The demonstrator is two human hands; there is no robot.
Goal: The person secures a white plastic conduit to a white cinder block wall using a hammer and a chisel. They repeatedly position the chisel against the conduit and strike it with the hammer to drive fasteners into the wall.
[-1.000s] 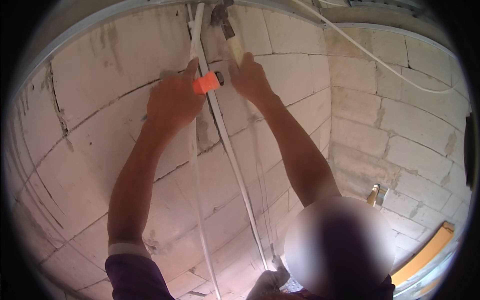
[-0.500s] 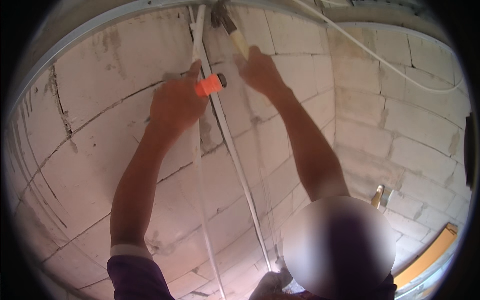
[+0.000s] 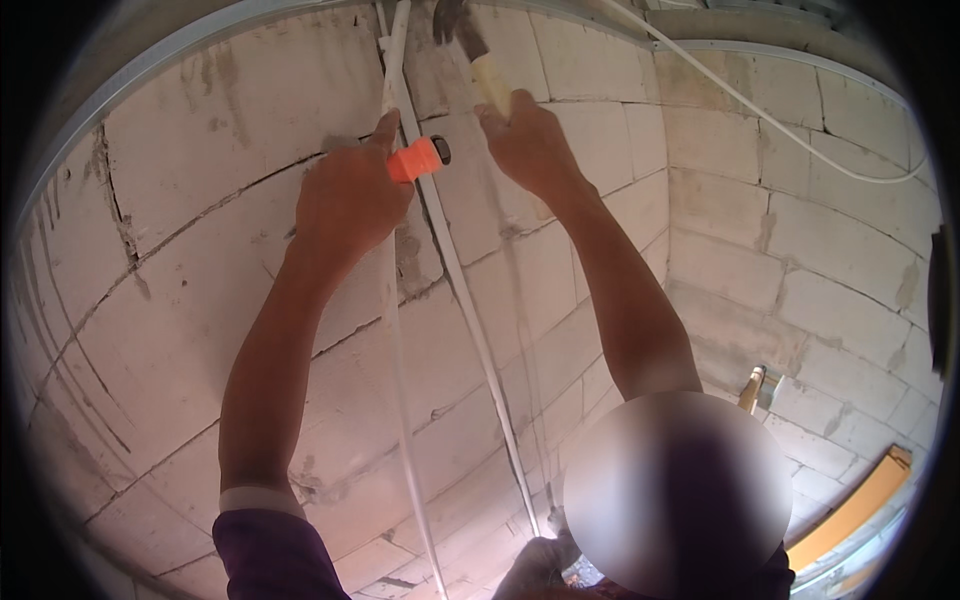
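Observation:
My left hand (image 3: pixel 352 200) is closed round a tool with an orange handle (image 3: pixel 412 161), whose dark round end points right. Its index finger stretches up against a white pipe (image 3: pixel 397 80) on the block wall. What the other end of this tool looks like is mostly hidden by the hand. To the right, my right hand (image 3: pixel 535 145) grips the pale handle of a hammer (image 3: pixel 491 85). The dark hammer head is raised near the top edge, apart from the orange-handled tool. A second white pipe (image 3: pixel 468 300) runs down a groove beside the first.
Pale block walls (image 3: pixel 780 250) meet in a corner at the right. A white cable (image 3: pixel 740 100) hangs across the upper right. Low at the right lie an orange-brown board (image 3: pixel 850 510) and a bottle-like object (image 3: pixel 753 388). A dark hand-like shape (image 3: pixel 545 565) shows at the bottom; a blurred patch covers the area beside it.
The hammer and my right hand have shifted slightly to the right. My left hand and the orange-handled tool have hardly moved.

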